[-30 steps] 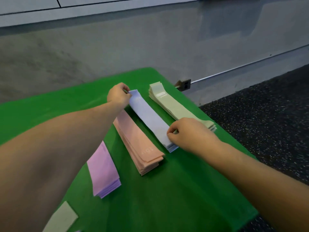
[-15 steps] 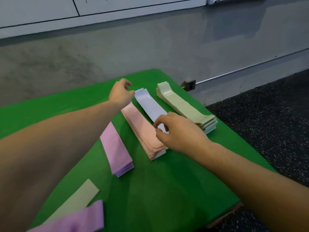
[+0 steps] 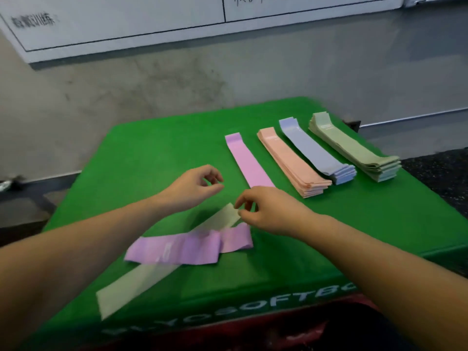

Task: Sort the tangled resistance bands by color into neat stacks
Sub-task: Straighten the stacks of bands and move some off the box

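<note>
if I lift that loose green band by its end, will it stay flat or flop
The green band looks thin and floppy, so it would likely droop. It passes under the purple band, so lifting may drag that along. The right hand is at its end.

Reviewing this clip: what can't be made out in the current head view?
- Near end of the purple stack: hidden behind the right hand.
- Whether the right hand grips the loose green band: motion blur at its fingertips.
- Middle of the loose green band: covered by the loose purple band.
- Wall lettering: blurred.
</note>
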Available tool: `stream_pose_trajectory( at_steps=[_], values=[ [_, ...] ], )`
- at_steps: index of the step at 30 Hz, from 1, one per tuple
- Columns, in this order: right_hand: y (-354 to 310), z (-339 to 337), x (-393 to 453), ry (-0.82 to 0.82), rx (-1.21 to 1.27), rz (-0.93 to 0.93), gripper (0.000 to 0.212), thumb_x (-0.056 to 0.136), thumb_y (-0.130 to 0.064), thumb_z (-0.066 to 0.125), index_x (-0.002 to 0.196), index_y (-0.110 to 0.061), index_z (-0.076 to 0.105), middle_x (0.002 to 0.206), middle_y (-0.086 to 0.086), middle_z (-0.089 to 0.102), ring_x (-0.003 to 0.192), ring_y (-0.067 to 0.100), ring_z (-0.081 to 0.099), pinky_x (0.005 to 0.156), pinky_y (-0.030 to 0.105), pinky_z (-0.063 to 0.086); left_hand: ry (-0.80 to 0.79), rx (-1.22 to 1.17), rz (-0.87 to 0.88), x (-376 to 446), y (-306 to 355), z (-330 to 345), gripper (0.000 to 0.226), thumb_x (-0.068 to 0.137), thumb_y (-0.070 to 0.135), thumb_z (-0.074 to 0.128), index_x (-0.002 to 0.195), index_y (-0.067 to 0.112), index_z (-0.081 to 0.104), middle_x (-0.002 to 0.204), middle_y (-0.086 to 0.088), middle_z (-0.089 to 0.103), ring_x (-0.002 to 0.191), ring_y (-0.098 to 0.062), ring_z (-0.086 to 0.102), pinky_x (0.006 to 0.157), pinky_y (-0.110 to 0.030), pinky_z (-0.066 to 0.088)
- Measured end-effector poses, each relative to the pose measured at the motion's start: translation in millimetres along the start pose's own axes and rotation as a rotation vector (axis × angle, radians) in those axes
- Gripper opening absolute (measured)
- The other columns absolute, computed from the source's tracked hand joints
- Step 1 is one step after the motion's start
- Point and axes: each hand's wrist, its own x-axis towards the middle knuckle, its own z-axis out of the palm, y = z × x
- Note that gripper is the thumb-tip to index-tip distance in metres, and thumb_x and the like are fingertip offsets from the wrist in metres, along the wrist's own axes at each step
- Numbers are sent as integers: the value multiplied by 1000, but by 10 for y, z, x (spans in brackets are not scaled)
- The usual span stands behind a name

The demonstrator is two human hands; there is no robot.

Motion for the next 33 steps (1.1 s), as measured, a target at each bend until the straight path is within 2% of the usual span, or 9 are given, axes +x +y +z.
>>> stream_pose_trajectory(
  at_steps=[5,9,13,17,20,23,26,30,33],
  values=[
    [-290,372,-22,-153,-155,-41,41,90,-38,63,130,-26,63,132,0,62,119,21,56,104,38,45,-142,-11,-22,-790,-190,-43,14,89,31,74,98,29,64,99,9,67,86,-2,60,72,-12,46],
    [-331,466,-69,-138,-205,30,54,87,-41,67,139,-30,53,135,-2,59,122,21,52,105,41,44,-181,159,26,-1101,-243,50,44,78,54,76,115,34,61,103,18,63,94,1,58,84,-21,48],
    [-354,416,-116,-146,-209,46,32,90,-28,64,121,-28,68,115,-4,69,106,19,63,83,30,48,-118,285,48,-1189,-253,105,46,81,44,76,123,33,60,103,16,61,95,-6,55,85,-26,45],
    [-297,270,-218,-139,-26,94,23,92,-21,62,112,-26,72,92,-8,69,81,12,63,64,22,46,-73,238,14,-1218,-316,81,36,81,42,79,113,31,65,105,14,64,97,-8,58,88,-29,47],
    [-193,136,-309,-95,109,145,29,95,-13,57,117,-29,66,89,-8,68,69,1,65,58,14,49,-47,128,-38,-1224,-377,-29,23,82,29,81,94,33,62,94,6,68,84,-13,61,86,-35,52],
    [-127,30,-399,-106,184,159,22,99,-15,58,116,-28,63,89,-6,69,68,-3,67,66,18,56,-3,31,-31,-1222,-394,-157,20,88,22,75,83,33,60,101,8,62,96,-8,59,93,-32,47],
    [-99,6,-425,-173,48,174,22,99,-20,56,118,-26,66,106,-1,73,92,19,69,80,32,56,17,-75,-104,-1220,-273,-241,8,96,25,64,91,21,60,125,5,50,119,-7,48,107,-24,36],
    [-153,-9,-435,-188,30,151,38,92,-25,66,130,-23,63,126,-1,65,108,13,60,91,25,46,25,-270,-132,-1183,1,-302,7,101,26,57,103,19,58,96,-9,68,80,-15,54,70,-31,42],
    [-280,-50,-488,-154,168,84,56,87,-39,75,137,-28,54,133,-9,55,120,6,50,100,23,36,16,-283,-67,-1176,199,-354,5,104,22,51,103,19,55,86,0,61,70,-11,50,70,-32,43]
  ],
)
